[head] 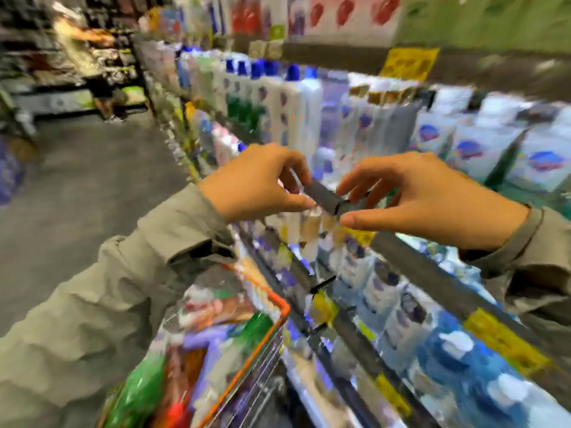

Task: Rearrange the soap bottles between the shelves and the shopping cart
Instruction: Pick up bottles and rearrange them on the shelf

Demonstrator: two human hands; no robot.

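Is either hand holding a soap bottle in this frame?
No, the left hand and the right hand both pinch a small grey strip at the shelf edge, with no bottle in either.

shopping cart [279, 307] lower left; shelves [432, 273] of soap bottles [293, 103] right.

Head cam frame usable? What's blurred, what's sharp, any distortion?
Head view: heavy motion blur and blocky smearing on the shelf bottles and cart; left hand, right hand and the grey piece they pinch are sharpest; wide-angle bending tilts the shelf edge; lighting even, no obvious glare.
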